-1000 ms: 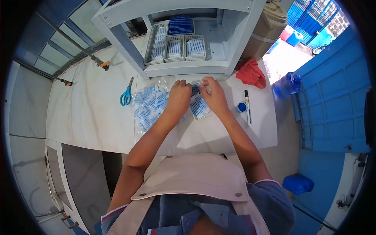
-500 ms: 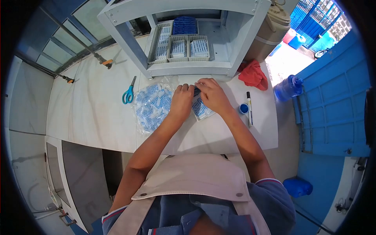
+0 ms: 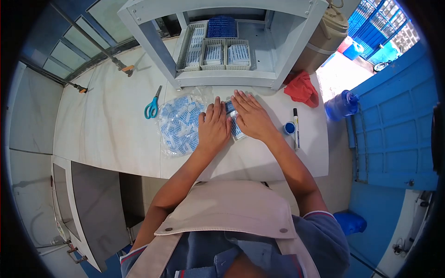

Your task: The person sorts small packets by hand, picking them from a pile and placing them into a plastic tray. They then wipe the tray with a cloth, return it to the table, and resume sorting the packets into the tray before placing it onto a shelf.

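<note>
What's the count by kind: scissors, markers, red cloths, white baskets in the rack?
Scissors: 1
Marker: 1
Red cloth: 1
White baskets: 3
Total: 6

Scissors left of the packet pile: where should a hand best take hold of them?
Probably by the blue handle loops, coming from the person's side: the scissors lie flat, closed, loops nearest, blades pointing away toward the shelf.
</note>
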Tool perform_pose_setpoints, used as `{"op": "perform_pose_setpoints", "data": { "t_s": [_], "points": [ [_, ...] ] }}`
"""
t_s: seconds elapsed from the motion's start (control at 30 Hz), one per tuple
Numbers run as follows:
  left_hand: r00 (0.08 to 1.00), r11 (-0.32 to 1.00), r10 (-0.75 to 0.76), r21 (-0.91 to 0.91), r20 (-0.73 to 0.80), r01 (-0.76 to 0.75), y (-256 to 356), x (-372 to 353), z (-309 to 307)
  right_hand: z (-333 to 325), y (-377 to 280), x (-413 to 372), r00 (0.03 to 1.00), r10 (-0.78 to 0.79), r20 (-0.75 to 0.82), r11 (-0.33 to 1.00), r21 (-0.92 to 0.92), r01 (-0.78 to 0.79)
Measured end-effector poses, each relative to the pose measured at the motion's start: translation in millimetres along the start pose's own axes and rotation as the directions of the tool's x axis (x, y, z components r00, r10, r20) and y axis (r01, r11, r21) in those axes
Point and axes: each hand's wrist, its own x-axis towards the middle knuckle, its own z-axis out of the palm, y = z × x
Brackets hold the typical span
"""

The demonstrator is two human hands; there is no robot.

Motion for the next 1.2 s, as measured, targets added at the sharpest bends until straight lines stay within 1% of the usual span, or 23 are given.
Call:
{"op": "perform_pose_setpoints", "data": {
  "t_s": [0.07,0.13,0.17,0.2,0.23,0.27,0.33,0.37,0.43,0.47,0.5,0.53,0.57,0.67,0.7,0.77,0.8,0.87,0.93,1.03,1.1,1.17,1.2],
  "points": [
    [1.000,1.000,0.000,0.002,0.021,0.000,-0.8,1.8,-1.9,1.9,-1.1,-3.0,0.999,0.025,0.023,1.000,0.014,-0.025],
    [1.000,0.998,-0.026,-0.050,-0.017,0.025,-3.3,2.1,-7.0,-5.4,-0.2,-2.8,0.976,0.118,-0.183,0.969,0.238,-0.073],
    [0.998,0.994,-0.050,-0.103,-0.048,0.044,-5.1,0.9,-9.6,-11.2,0.9,-7.4,0.978,0.112,-0.179,0.969,0.238,-0.067],
    [0.997,0.993,-0.056,-0.103,-0.047,0.050,-7.3,-3.0,-12.8,-25.6,-3.1,-13.5,0.969,0.228,-0.095,0.939,0.284,-0.193],
    [0.999,0.996,-0.006,-0.090,-0.034,0.003,-9.6,-8.1,-16.1,-33.7,-8.0,-19.2,0.941,0.339,-0.008,0.893,0.317,-0.319],
    [0.999,0.996,0.043,-0.079,-0.023,-0.045,-10.4,-10.6,-17.4,-34.2,-14.4,-24.3,0.942,0.337,-0.005,0.894,0.316,-0.318],
    [0.999,0.995,0.042,-0.086,-0.004,-0.043,-9.4,-15.4,-12.3,-32.1,-31.2,-33.7,0.915,0.403,0.011,0.845,0.380,-0.376],
    [0.999,0.995,0.048,-0.089,0.011,-0.047,-8.8,-16.7,-9.8,-27.1,-36.6,-34.8,0.915,0.404,0.012,0.845,0.377,-0.379],
    [0.998,0.992,0.058,-0.112,-0.020,-0.060,-4.1,-14.7,-13.8,-16.4,-44.8,-35.5,0.905,0.413,-0.105,0.901,0.194,-0.389],
    [0.997,0.989,0.064,-0.128,-0.050,-0.070,-2.4,-14.4,-16.4,-15.0,-46.0,-35.7,0.904,0.415,-0.105,0.900,0.193,-0.390],
    [0.997,0.989,0.064,-0.127,-0.052,-0.070,-0.9,-13.4,-19.8,-15.6,-47.3,-33.0,0.906,0.408,-0.110,0.911,0.108,-0.397],
    [0.995,0.981,0.102,-0.166,0.009,-0.099,1.5,-13.3,-23.7,-15.9,-48.3,-31.7,0.909,0.401,-0.111,0.916,0.023,-0.401],
    [0.988,0.970,0.141,-0.208,0.067,-0.124,3.4,-14.4,-25.7,-15.4,-48.6,-31.3,0.911,0.399,-0.109,0.917,0.022,-0.399],
    [0.982,0.974,0.152,-0.184,0.110,-0.130,3.2,-18.0,-17.9,-15.3,-48.2,-29.8,0.914,0.381,-0.141,0.923,-0.002,-0.386],
    [0.983,0.974,0.150,-0.184,0.106,-0.128,4.7,-16.3,-19.7,-16.4,-48.7,-31.9,0.912,0.382,-0.152,0.922,-0.012,-0.388],
    [0.983,0.964,0.181,-0.198,0.007,-0.176,6.5,-15.9,-23.7,-16.9,-49.4,-34.4,0.911,0.382,-0.157,0.921,-0.020,-0.390],
    [0.984,0.965,0.177,-0.197,0.009,-0.172,4.8,-17.1,-22.2,-17.0,-50.0,-35.0,0.903,0.409,-0.133,0.909,-0.027,-0.416],
    [0.968,0.964,0.224,-0.170,0.113,-0.203,2.1,-17.8,-18.7,-17.5,-49.7,-34.6,0.896,0.430,-0.107,0.899,-0.036,-0.436],
    [0.960,0.956,0.252,-0.186,0.119,-0.228,1.3,-16.7,-19.9,-18.2,-46.4,-28.9,0.904,0.408,-0.129,0.913,0.068,-0.403],
    [0.947,0.940,0.300,-0.204,0.117,-0.273,0.6,-17.6,-19.2,-12.9,-37.2,-29.6,0.937,0.329,-0.121,0.944,0.070,-0.323],
    [0.945,0.936,0.312,-0.201,0.102,-0.288,-2.2,-17.3,-19.8,-13.0,-34.5,-32.5,0.934,0.342,-0.107,0.940,0.051,-0.339],
    [0.918,0.903,0.377,-0.269,0.122,-0.335,-6.7,-17.3,-22.3,-14.1,-31.1,-33.2,0.931,0.354,-0.091,0.935,0.030,-0.353],
    [0.921,0.906,0.370,-0.267,0.121,-0.329,-7.1,-17.5,-21.9,-15.3,-30.0,-32.1,0.926,0.357,-0.122,0.932,0.107,-0.345]
  ]
}}
